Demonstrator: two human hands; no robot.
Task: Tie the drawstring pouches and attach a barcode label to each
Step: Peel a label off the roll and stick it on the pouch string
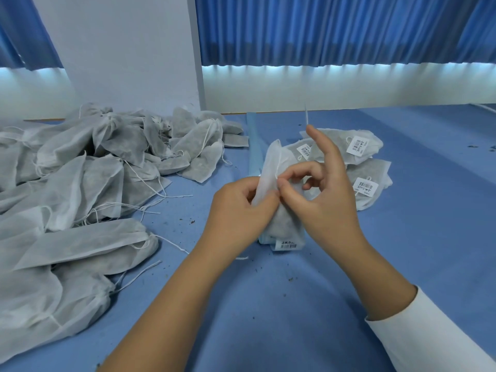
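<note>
left grip (239, 202), right grip (322, 194) both pinching 1 pouch (271, 167) | 3 labelled pouches (349, 154) right | unlabelled heap (80, 170) left

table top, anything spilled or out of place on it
Yes: small dark crumbs lie scattered over the blue table cover, around the held pouch and near the far right edge, possibly filling leaked from pouches. A loose bit of string lies nearby.

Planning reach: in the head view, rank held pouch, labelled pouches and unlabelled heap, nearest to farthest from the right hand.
1. Held pouch, centre, pinched by the right hand.
2. Labelled pouches, just behind, right.
3. Unlabelled heap, far left.
</note>
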